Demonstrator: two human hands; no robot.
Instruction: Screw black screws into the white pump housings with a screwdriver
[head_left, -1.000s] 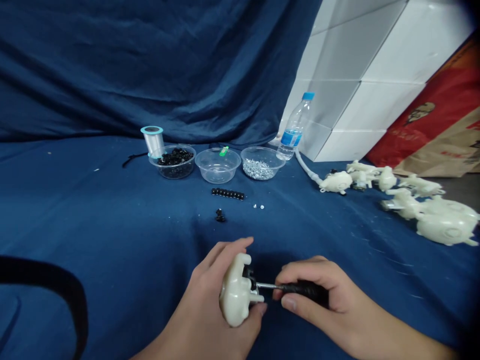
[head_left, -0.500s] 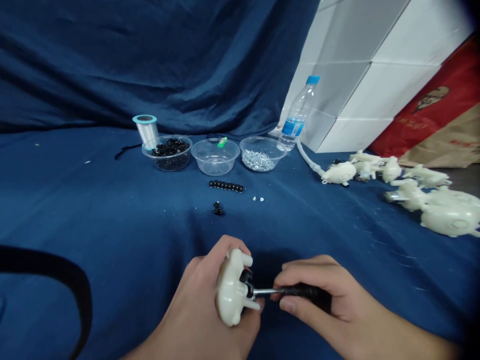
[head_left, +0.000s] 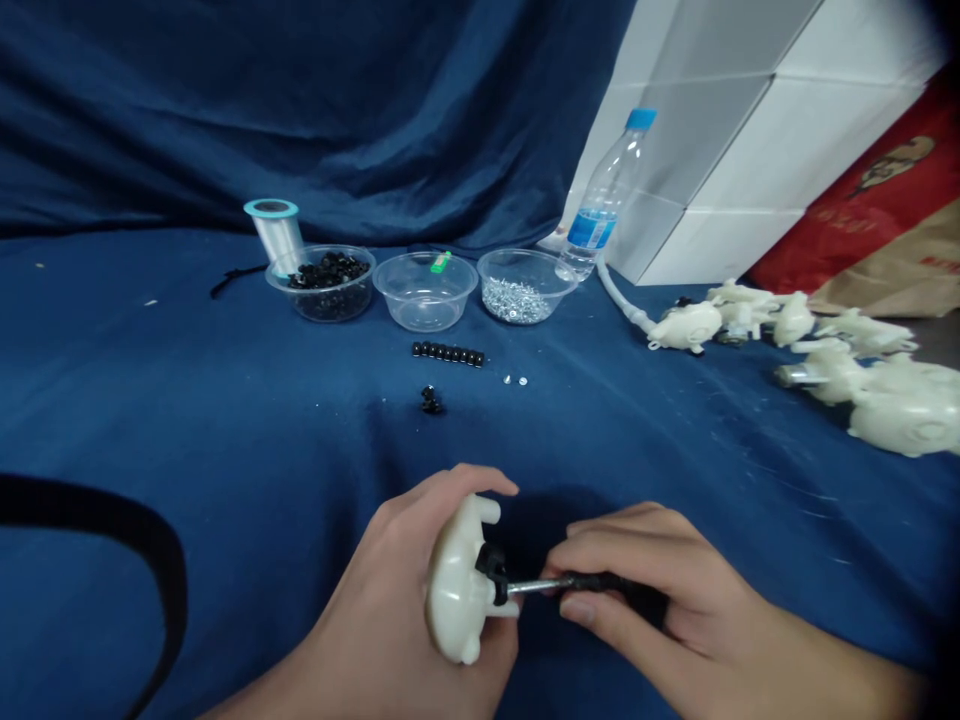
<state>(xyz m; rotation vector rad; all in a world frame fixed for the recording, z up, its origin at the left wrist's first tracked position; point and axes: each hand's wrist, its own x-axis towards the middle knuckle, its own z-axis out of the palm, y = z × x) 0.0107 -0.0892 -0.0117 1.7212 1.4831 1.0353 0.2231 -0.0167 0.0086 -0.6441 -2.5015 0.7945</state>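
Navy cloth [head_left: 187,420] covers the work surface, and from here I read this as mid-run. My left hand [head_left: 375,590] has its grip closed around a white plastic housing [head_left: 454,590], held up off the cloth, and my right hand [head_left: 645,580] has its grip closed on a black-handled screwdriver [head_left: 585,582], whose shaft meets a black part [head_left: 491,565] on that housing. More white housings [head_left: 907,420] lie grouped to the right; they look already handled, though I can't confirm that from this view. What seems left: a short row of black pieces [head_left: 448,353] lies on the cloth, and the clear bowl of black pieces [head_left: 326,280] and the bowl of small silver fasteners [head_left: 516,300] are both well stocked.
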